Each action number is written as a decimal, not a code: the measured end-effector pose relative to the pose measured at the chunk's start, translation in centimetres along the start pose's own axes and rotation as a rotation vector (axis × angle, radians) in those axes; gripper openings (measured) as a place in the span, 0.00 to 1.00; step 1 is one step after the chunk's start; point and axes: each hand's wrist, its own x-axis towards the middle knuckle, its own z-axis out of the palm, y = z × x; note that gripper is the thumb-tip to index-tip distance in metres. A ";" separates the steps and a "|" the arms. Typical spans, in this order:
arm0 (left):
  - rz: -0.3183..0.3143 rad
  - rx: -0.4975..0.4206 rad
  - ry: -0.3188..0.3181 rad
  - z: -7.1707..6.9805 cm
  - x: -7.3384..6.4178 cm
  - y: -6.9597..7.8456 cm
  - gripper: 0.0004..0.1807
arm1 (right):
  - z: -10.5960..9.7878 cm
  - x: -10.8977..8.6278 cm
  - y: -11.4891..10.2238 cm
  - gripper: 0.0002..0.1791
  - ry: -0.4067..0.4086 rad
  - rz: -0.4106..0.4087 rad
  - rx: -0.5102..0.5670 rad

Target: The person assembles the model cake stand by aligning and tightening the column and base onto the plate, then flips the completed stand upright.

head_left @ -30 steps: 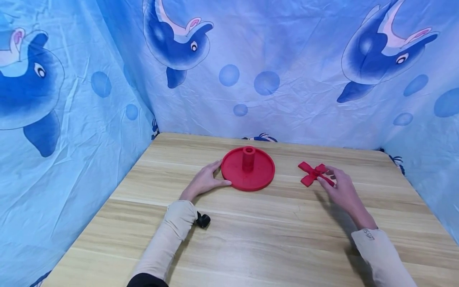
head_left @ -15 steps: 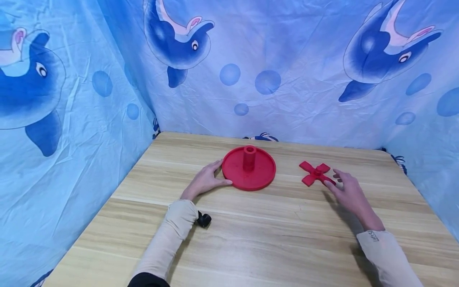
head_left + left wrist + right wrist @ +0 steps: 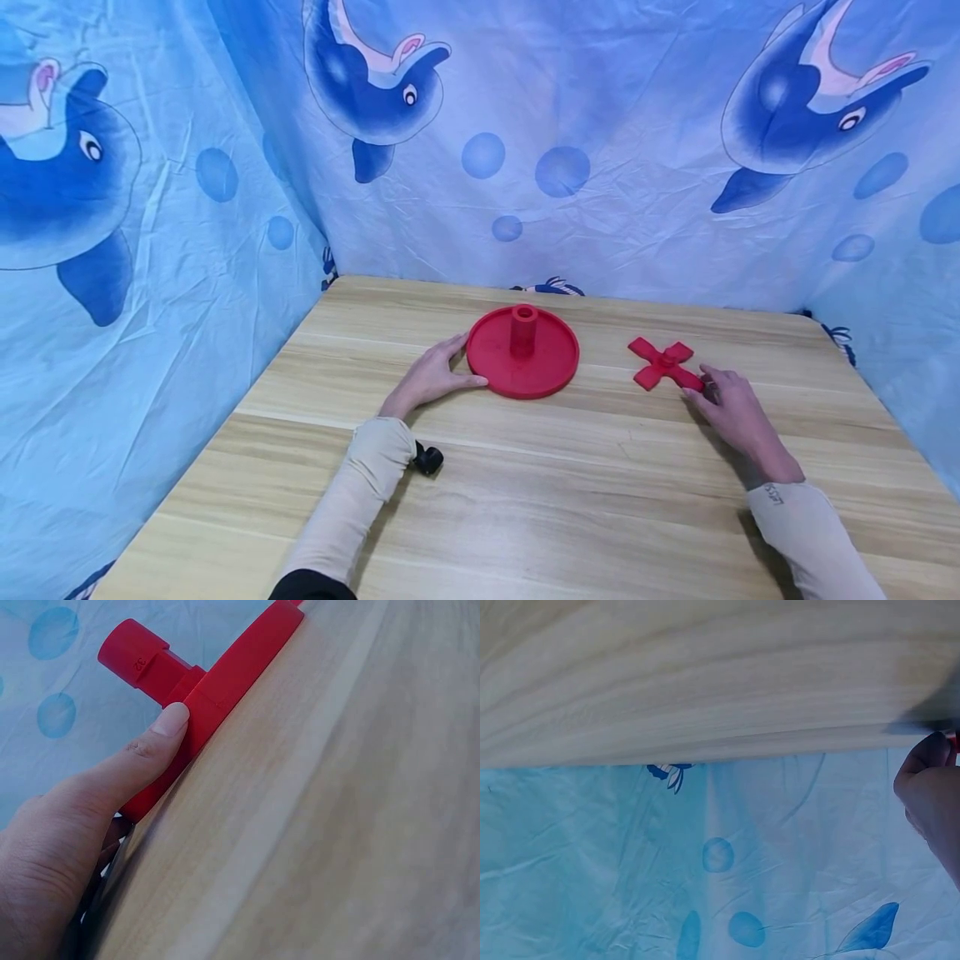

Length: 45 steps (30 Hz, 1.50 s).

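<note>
A red round tray-like base (image 3: 495, 367) with a low rim lies on the table, and a hollow upright post (image 3: 523, 333) rises from its middle. My left hand (image 3: 431, 377) holds the rim at its left side, fingers behind and thumb in front. In the left wrist view the thumb (image 3: 142, 761) presses on the rim's side; the other fingers are mostly hidden. To the right lies a red four-armed cross piece (image 3: 666, 360) with a small raised hub. My right hand (image 3: 738, 412) pinches its near right arm between thumb and fingers. Only a red sliver of it shows in the right wrist view.
The wood-grain table (image 3: 540, 500) ends at blue curtains (image 3: 637, 242) printed with dolphins on the back and sides. A small black wrist camera (image 3: 429, 460) sticks out from the left sleeve.
My right hand has slid from near the cross piece's hub out to the end of its near right arm. The left hand and the base stay in place; the view shifts slightly.
</note>
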 end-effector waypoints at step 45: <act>0.005 -0.013 0.010 0.1 -0.2 -0.1 0.61 | 1.0 0.0 -0.8 0.21 0.163 -0.060 -0.038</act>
